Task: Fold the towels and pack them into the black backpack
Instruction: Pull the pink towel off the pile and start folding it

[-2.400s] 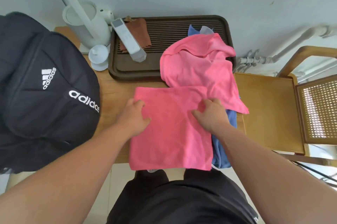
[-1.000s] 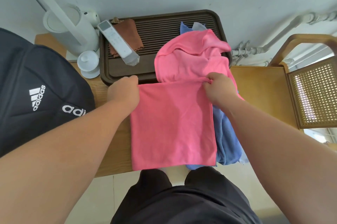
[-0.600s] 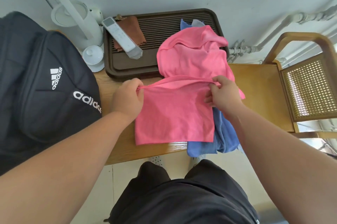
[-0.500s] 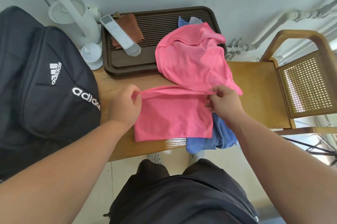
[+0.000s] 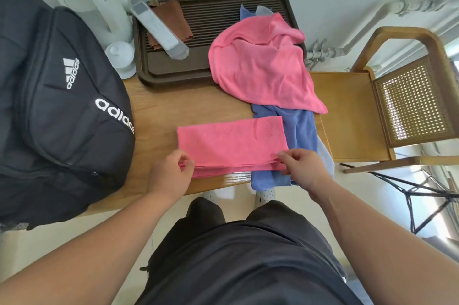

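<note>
My left hand (image 5: 171, 175) and right hand (image 5: 301, 170) each pinch a near corner of the folded towel (image 5: 231, 142) at the desk's (image 5: 159, 110) near edge; backpack (image 5: 57, 110) fills the left end.

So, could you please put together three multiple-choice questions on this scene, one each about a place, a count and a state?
1. Where does the black backpack sit relative to the folded pink towel?
A. To the left. B. To the right. C. On top of it.
2. How many pink towels are in view?
A. One. B. Two. C. Three.
3. What are the left hand and right hand doing?
A. Lying flat on the backpack. B. Pinching the folded towel's near corners. C. Holding nothing.
Answers: 1 A, it fills the left end of the table; 2 B, the folded one plus a crumpled pink towel behind it; 3 B, fingers and thumbs close on its near edge.
</note>
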Available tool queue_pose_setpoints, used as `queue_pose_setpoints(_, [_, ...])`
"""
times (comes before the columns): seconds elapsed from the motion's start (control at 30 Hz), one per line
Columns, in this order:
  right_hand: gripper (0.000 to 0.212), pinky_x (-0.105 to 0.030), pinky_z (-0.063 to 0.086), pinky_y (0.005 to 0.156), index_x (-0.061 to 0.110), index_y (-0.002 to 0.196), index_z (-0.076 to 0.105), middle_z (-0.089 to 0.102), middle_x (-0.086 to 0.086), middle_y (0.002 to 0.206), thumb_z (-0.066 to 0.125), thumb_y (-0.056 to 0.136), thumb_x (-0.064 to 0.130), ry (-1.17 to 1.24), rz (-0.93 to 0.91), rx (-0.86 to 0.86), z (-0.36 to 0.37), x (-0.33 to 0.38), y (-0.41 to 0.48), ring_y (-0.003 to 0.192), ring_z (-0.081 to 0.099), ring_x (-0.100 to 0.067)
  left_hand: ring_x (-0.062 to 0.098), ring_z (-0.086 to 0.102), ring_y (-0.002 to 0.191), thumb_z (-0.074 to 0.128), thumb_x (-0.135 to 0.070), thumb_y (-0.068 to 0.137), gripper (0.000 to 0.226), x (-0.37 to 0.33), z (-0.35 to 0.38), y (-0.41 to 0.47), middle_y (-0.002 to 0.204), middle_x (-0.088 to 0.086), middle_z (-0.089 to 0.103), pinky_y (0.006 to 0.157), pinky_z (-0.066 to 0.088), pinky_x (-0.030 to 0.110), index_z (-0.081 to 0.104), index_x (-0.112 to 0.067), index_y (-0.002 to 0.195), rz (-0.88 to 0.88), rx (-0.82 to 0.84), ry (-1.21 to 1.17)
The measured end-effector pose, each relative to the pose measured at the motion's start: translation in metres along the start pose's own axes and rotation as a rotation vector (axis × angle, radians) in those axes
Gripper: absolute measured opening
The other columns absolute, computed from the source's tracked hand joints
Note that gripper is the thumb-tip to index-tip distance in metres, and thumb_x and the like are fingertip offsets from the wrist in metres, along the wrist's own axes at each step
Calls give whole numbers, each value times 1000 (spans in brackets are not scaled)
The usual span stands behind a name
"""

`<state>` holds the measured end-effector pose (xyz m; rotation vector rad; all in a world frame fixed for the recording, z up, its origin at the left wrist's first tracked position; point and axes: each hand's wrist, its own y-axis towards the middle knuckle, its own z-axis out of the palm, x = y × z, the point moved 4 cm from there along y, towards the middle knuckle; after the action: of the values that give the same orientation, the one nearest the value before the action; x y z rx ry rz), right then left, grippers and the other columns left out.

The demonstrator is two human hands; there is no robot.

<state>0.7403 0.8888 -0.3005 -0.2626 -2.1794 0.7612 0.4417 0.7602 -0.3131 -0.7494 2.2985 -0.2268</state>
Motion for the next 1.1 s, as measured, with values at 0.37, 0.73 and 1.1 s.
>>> queue_pose_setpoints(0.37, [37,-37,46,75,22,117,66,55,-4,110,58,93,49,-797,-350,-167,25,43,0,97,58,-29,13,55,79,63,-31,94,9,6,4,13,96,-3,57,69,49,34,61,-21,92,-42,23,78])
queue_pose_setpoints(0.73, [73,-61,-7,121,37,159,-7,-20,-9,166,28,99,62,-1141,-664,148,111,63,35,149,-23,-44,23,55,105,78,-25,78,50,11,9,69,124,6,55,85,48,36,61,-17,125,-387,-124,-54])
queue_pose_setpoints(1.1, [81,-61,-18,117,31,155,-25,-37,-4,160,13,96,71,-1168,-670,223,134,40,48,145,-37,-34,14,56,75,69,-9,80,25,-6,7,77,89,-6,57,58,44,30,54,-19,98,-419,-151,-269])
